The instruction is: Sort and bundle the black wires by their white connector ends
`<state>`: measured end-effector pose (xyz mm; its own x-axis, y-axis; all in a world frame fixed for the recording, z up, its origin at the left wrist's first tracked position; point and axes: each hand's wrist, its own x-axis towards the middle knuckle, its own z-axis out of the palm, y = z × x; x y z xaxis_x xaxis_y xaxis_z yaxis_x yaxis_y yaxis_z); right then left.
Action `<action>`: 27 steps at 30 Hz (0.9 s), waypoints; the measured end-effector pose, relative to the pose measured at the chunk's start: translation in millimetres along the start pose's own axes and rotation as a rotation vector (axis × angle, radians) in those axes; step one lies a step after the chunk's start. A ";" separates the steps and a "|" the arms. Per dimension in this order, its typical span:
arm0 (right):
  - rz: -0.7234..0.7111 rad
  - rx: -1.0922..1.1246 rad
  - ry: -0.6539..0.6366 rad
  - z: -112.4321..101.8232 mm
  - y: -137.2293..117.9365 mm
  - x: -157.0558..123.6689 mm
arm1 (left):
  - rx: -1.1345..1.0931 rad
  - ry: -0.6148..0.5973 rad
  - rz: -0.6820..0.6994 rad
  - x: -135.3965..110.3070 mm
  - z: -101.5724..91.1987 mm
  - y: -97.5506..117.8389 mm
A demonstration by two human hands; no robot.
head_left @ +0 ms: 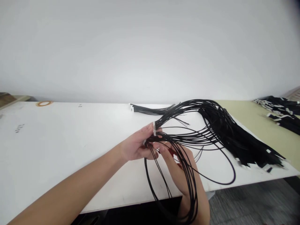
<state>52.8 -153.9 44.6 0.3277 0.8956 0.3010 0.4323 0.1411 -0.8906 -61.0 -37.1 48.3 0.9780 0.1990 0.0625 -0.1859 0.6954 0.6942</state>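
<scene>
My left hand (140, 143) is closed around the end of a wire harness (192, 137), a bundle of thin black wires. A white connector (154, 128) stands up between its thumb and fingers. Just right of it, my right hand (171, 156) is closed in a pinch among the wires below the connector. Something red (172, 152) shows in the right palm, mostly covered by fingers and wires. Loops of the harness arc to the right, and some hang below the table's front edge. What the right fingertips grip is too small to make out.
On the white table (58, 150), a pile of black wire harnesses (248, 147) with white ends lies at right. Another bunch (150, 110) is at the back. More harnesses (283, 109) rest on a pale green surface (243, 115). An orange ring (44, 103) lies back left.
</scene>
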 end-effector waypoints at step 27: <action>-0.139 1.005 0.346 -63.7 34.3 -5.0 | 0.444 0.380 -0.036 13.2 -12.4 -4.7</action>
<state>119.5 -180.5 34.2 0.6173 0.6990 0.3609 -0.3542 0.6566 -0.6659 -48.3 -29.2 37.0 0.8650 0.4717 -0.1713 -0.0157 0.3665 0.9303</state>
